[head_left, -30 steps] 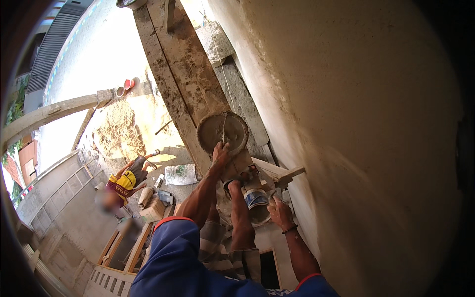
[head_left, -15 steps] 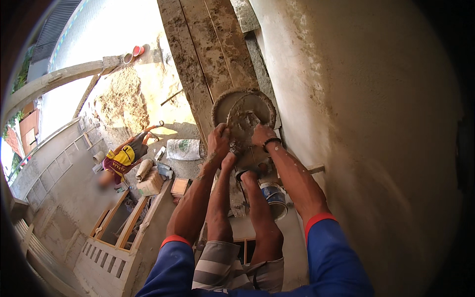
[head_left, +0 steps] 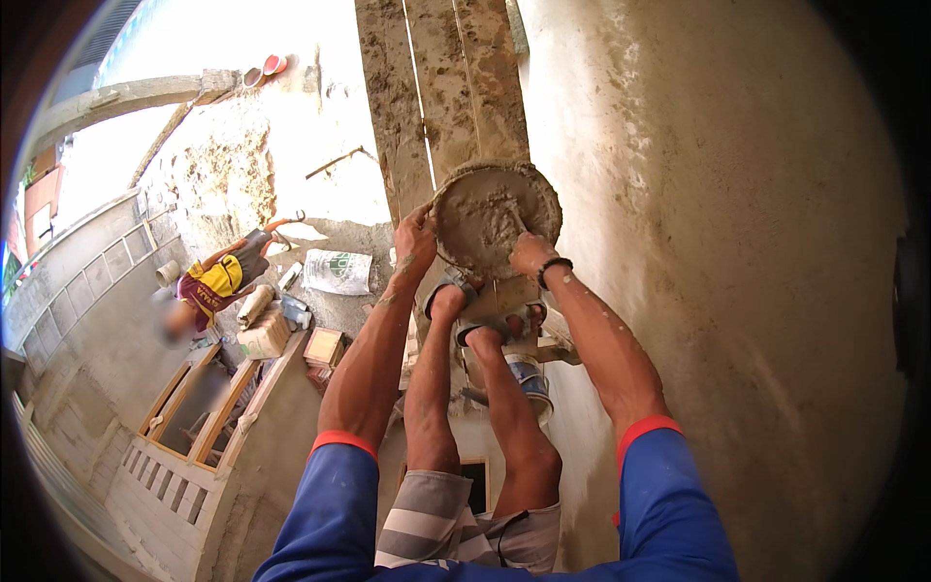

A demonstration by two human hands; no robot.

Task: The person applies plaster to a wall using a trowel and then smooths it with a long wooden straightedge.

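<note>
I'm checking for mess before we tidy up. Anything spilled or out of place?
Yes: the planks beyond the round tub are blotched with dark patches, probably spilled mortar, and the tub's rim looks crusted. A bright gap also shows between two planks.

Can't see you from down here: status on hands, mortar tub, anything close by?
Left hand on rim of tub. Right hand at the mortar, grip unclear. Mortar looks wet. Sandaled feet close on tub's near side.
</note>
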